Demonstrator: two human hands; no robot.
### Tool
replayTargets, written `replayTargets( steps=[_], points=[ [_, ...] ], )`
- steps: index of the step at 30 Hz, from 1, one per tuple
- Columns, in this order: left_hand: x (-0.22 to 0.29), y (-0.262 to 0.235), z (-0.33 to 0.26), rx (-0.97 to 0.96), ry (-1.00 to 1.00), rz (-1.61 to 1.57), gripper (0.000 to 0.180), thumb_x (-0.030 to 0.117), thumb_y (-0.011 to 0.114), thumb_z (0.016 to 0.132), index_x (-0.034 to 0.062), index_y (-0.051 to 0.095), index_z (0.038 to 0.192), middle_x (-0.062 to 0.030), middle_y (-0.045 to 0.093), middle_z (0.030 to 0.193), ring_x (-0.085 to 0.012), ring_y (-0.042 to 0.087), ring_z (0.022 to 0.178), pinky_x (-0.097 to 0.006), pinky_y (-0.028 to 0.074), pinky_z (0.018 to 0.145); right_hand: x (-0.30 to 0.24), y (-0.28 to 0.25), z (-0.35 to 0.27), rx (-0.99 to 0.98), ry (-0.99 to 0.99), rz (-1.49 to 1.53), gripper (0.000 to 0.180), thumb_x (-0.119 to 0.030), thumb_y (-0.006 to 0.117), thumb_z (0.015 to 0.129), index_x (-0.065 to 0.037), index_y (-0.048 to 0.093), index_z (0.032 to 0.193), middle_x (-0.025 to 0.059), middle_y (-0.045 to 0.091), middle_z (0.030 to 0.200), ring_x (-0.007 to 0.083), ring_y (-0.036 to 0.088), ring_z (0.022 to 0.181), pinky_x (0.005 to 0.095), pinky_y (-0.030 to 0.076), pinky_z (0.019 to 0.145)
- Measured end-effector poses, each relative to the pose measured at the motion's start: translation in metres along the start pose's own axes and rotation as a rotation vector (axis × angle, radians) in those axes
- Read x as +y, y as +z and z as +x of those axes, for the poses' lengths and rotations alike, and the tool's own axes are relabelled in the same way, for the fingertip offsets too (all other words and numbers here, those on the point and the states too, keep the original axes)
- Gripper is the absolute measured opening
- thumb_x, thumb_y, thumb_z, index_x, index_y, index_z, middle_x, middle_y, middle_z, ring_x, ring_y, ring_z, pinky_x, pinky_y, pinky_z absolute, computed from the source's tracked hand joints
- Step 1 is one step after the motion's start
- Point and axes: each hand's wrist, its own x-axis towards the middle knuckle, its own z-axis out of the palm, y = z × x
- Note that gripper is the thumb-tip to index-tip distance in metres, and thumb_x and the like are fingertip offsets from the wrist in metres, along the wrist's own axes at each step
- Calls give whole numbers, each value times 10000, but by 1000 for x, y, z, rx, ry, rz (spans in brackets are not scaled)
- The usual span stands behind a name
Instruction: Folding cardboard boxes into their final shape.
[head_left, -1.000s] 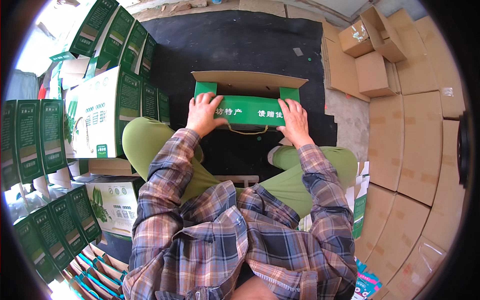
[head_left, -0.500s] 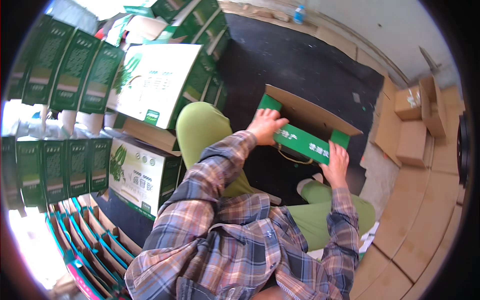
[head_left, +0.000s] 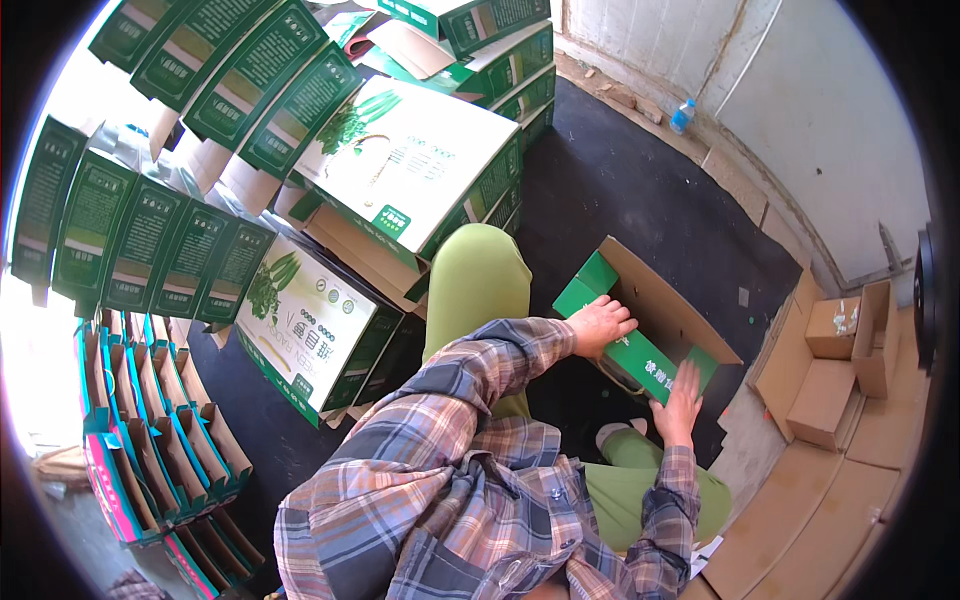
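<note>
In front of my bent knees is a green cardboard carton with white lettering, its brown inside open at the top. A tall brown flap stands up on its far side, and a thin cord handle shows along the near side. My left hand holds the near edge towards the carton's left end, fingers bent over the rim. At the right end my right hand lies against the green corner, its fingers stretched out. Part of the carton's near side and its base are hidden.
Green-and-white cartons are stacked on my left, with rows of green box panels beyond them. Opened teal-edged cartons stand at lower left. Brown cardboard boxes lie at right. A blue-labelled bottle stands by the wall on the black mat's far side.
The whole view has swung, so the surroundings sit further right and lower. My right hand's fingers, bent over the carton's rim before, now lie straight against its corner. The left hand keeps its hold.
</note>
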Motion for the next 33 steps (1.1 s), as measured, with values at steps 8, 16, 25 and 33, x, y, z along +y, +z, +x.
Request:
replayTargets(
  steps=[8, 16, 25, 33],
  points=[
    [11, 1, -5, 22, -39, -90, 794, 264, 815, 554, 33, 473, 1232, -94, 532, 1083, -274, 498, 1050, -385, 374, 920, 42, -29, -2, 60, -77, 338, 780, -205, 708, 712, -16, 354, 1381, 220, 332, 1433, 371, 268, 1350, 399, 241, 1101],
    [29, -48, 10, 318, -142, -443, 810, 335, 777, 597, -13, 437, 1244, -160, 493, 1114, -322, 454, 1083, -431, 353, 927, 167, -53, -24, 461, 132, 798, 476, -146, 575, 877, -22, 459, 1322, 143, 484, 1342, 247, 501, 1176, 333, 387, 973],
    [60, -214, -48, 904, -214, -723, 845, 344, 825, 601, -80, 451, 1228, -167, 544, 1086, -241, 548, 1014, -335, 436, 893, 147, -60, -21, 332, 376, 962, 467, -179, 561, 904, -83, 444, 1346, 120, 484, 1346, 190, 512, 1155, 305, 456, 799],
    [76, -289, -240, 1374, -360, -1201, 432, 241, 600, 853, -19, 504, 1185, -85, 605, 1027, -166, 594, 914, -302, 477, 802, 148, -57, -10, 225, 286, 930, 455, -191, 546, 917, -87, 444, 1348, 126, 486, 1341, 214, 495, 1195, 331, 467, 843]
  ],
)
